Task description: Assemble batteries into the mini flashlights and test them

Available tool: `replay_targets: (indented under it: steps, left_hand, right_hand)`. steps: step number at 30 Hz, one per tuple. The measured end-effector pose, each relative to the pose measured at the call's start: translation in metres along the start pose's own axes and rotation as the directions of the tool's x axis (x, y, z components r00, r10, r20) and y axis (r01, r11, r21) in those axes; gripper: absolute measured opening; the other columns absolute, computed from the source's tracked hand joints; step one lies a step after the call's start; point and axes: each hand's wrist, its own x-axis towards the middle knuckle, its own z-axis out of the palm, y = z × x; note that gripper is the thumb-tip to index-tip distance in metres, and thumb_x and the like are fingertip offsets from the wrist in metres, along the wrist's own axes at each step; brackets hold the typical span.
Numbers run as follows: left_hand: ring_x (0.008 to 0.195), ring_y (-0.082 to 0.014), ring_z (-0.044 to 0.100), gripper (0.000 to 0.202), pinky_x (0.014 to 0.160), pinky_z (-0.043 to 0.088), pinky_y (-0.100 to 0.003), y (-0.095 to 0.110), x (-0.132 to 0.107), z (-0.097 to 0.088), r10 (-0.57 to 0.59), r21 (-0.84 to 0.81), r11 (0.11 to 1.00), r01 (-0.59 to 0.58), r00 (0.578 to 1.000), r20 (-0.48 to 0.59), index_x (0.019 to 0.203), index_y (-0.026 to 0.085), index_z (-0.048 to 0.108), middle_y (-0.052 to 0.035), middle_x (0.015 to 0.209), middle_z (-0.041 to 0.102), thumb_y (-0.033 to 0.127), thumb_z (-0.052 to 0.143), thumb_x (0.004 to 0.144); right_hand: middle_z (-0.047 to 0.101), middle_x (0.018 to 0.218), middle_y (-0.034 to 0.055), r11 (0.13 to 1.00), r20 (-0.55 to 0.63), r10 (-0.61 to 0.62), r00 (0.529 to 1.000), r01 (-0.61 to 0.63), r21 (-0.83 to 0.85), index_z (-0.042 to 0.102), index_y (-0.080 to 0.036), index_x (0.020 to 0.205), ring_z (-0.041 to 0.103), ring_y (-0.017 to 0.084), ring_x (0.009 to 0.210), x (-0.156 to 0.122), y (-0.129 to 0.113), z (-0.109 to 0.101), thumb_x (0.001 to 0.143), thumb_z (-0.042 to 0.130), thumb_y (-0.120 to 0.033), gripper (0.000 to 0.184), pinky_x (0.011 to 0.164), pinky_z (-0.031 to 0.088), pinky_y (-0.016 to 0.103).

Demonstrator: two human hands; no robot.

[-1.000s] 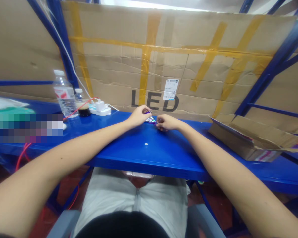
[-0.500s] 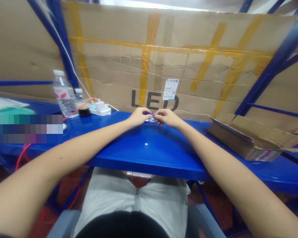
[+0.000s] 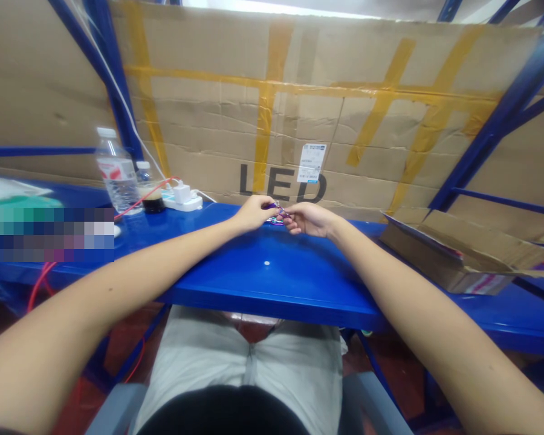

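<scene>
Both arms reach far across the blue table (image 3: 272, 284). My left hand (image 3: 252, 212) and my right hand (image 3: 309, 219) meet just in front of the cardboard wall, fingers pinched together on a small purple object (image 3: 276, 209) held between them. It is too small to name. A few more small coloured pieces (image 3: 275, 221) lie on the table right under the hands.
A clear water bottle (image 3: 116, 170) and a small dark bottle (image 3: 148, 188) stand at the left, beside a white power strip (image 3: 181, 198) with a red cable. An open cardboard box (image 3: 462, 254) lies at the right. A taped cardboard sheet marked LED (image 3: 299, 115) backs the table.
My right hand has come up off the table and left to meet my left hand; both now pinch the small purple object together.
</scene>
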Motion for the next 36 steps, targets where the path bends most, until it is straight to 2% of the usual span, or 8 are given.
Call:
replay_targets:
  steps: [4, 7, 11, 22, 36]
  left_hand:
    - [0.073, -0.0164, 0.059, 0.016, 0.069, 0.044, -0.03, -0.001, 0.0, -0.002, 0.018, 0.012, 1.0, -0.018, 1.0, -0.022, 0.077, 0.013, 0.072, -0.0043, 0.075, 0.07, 0.029, 0.07, 0.08]
    - [0.073, -0.0161, 0.059, 0.015, 0.07, 0.044, -0.03, -0.001, 0.001, -0.002, 0.039, 0.002, 0.999, -0.039, 0.999, -0.031, 0.075, 0.014, 0.071, -0.0037, 0.073, 0.069, 0.028, 0.069, 0.079]
    - [0.074, -0.0166, 0.059, 0.014, 0.071, 0.043, -0.03, -0.002, 0.001, -0.001, 0.054, 0.015, 0.998, -0.054, 0.998, -0.045, 0.077, 0.013, 0.072, -0.0044, 0.076, 0.07, 0.027, 0.07, 0.079]
    - [0.078, -0.018, 0.06, 0.017, 0.071, 0.044, -0.03, -0.003, -0.002, -0.001, 0.059, 0.058, 0.997, -0.058, 0.998, -0.019, 0.081, 0.013, 0.073, -0.0053, 0.08, 0.071, 0.03, 0.068, 0.081]
    - [0.08, -0.0176, 0.063, 0.01, 0.08, 0.047, -0.031, -0.007, -0.002, 0.0, 0.071, 0.067, 0.995, -0.069, 0.997, -0.035, 0.08, 0.016, 0.072, -0.0032, 0.081, 0.073, 0.024, 0.067, 0.081]
  right_hand:
    - [0.041, 0.062, -0.003, 0.999, -0.005, -0.033, 0.999, 0.033, 0.032, 0.056, -0.014, 0.082, 0.034, 0.008, 0.051, -0.002, 0.0, 0.003, 0.091, 0.052, -0.011, 0.011, 0.044, 0.035, 0.017]
    - [0.033, 0.06, -0.0058, 0.998, -0.013, -0.038, 0.999, 0.038, 0.044, 0.053, -0.014, 0.077, 0.029, 0.007, 0.049, -0.003, -0.001, 0.006, 0.09, 0.05, -0.009, 0.015, 0.043, 0.031, 0.016]
    - [0.028, 0.058, -0.0073, 0.998, -0.087, -0.036, 0.996, 0.041, 0.057, 0.05, -0.015, 0.075, 0.024, 0.006, 0.047, -0.001, -0.002, 0.009, 0.092, 0.046, -0.008, 0.019, 0.041, 0.027, 0.016]
    - [0.028, 0.055, -0.0082, 0.998, -0.194, -0.013, 0.981, 0.025, 0.063, 0.042, -0.019, 0.074, 0.021, 0.006, 0.044, 0.003, -0.003, 0.018, 0.092, 0.042, -0.004, 0.024, 0.038, 0.022, 0.015]
    - [0.031, 0.054, -0.0071, 0.997, -0.177, -0.067, 0.982, 0.07, 0.014, 0.048, -0.016, 0.073, 0.023, 0.006, 0.046, 0.003, -0.001, 0.017, 0.088, 0.048, -0.002, 0.021, 0.039, 0.025, 0.016]
